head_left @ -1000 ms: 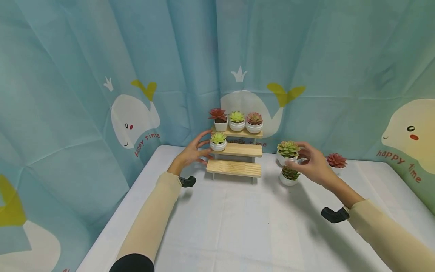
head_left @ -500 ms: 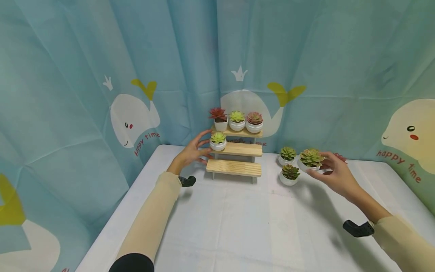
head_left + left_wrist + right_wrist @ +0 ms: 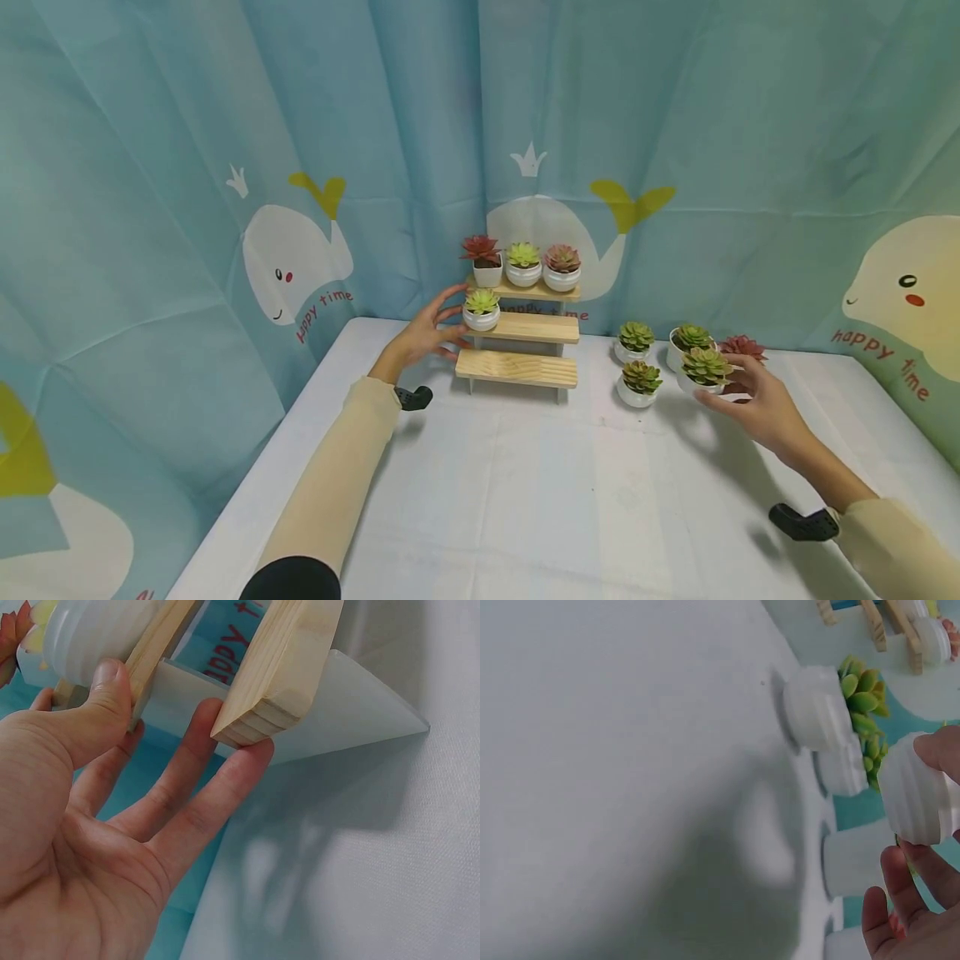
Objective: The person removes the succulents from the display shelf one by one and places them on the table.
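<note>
Head view: held succulent [image 3: 702, 374] partly hides potted plant [image 3: 688, 337] near red succulent [image 3: 742, 347].

Right fingers [image 3: 720, 403] hold potted succulent [image 3: 705, 368]; left fingers [image 3: 446, 297] touch wooden stand [image 3: 517, 367].

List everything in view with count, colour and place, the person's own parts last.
Cloth-covered table: 1, white, below everything
Whale-printed cloth curtain: 1 backdrop, blue-green, behind the table
Three-tier wooden stand: 1, pale, table's back centre
Dark-red succulent in square white pot: 1, top tier, left
Lime-green succulents in round white pots: 2, top tier middle; middle tier left
Pinkish-red succulent in round white pot: 1, top tier, right
Green succulents in white pots: 3, right of the stand
Held green succulent in round white pot: 1, right hand
Red succulent in white pot: 1, behind that hand
Black wrist devices: 2, one per wrist
Sleeves: 2, beige, both arms
Left hand: 1, bare, fingers touching the stand's left end
Right hand: 1, bare, fingers gripping the held pot
</note>
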A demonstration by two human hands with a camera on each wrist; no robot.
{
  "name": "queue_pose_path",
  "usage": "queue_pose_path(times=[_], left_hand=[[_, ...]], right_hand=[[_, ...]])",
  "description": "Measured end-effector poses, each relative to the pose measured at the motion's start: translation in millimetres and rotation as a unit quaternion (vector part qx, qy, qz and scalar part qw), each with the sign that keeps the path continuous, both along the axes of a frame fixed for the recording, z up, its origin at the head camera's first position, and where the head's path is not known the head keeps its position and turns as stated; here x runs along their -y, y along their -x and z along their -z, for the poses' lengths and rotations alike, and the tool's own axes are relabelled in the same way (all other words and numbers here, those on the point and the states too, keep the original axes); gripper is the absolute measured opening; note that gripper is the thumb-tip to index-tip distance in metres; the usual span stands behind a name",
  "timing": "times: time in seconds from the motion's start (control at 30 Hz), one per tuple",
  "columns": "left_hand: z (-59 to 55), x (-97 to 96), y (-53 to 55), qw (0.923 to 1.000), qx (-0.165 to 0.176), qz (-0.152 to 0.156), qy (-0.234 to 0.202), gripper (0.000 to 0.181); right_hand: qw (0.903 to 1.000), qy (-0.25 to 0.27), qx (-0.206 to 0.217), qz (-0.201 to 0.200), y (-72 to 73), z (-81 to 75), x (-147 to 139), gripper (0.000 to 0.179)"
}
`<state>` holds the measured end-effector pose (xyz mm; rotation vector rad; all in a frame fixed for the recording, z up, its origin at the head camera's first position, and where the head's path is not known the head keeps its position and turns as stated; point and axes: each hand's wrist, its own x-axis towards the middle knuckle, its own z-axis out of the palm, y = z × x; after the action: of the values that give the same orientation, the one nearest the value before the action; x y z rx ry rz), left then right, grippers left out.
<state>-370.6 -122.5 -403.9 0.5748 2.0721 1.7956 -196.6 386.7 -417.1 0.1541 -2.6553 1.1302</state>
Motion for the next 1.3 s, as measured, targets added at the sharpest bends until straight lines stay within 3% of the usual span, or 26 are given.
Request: queue_pose_path(times=[0.33, 0.57, 0.8, 1.3], left_hand=[[1.4, 0.5, 1.9, 0.9999, 0.003, 0.010, -0.006, 0.079], [0.9, -0.2, 2.1, 0.9999, 0.002, 0.010, -0.007, 0.079], [0.7, -0.5, 1.7, 1.0000, 0.001, 0.007, -0.005, 0.079], [-0.2, -0.6, 1.0, 0.9999, 0.010, 0.007, -0.008, 0.079]], right_hand=[[0.9996, 0.018, 0.020, 0.010, -1.9, 19.5, -5, 0.066], [0.9983, -0.011, 0.053, 0.020, -0.6, 30.3, -6, 0.070], [0.9968, -0.026, 0.068, 0.034, 1.2, 34.4, -4, 0.075], [0.9970, -0.017, 0.073, 0.019, 4.0, 39.6, -7, 0.075]])
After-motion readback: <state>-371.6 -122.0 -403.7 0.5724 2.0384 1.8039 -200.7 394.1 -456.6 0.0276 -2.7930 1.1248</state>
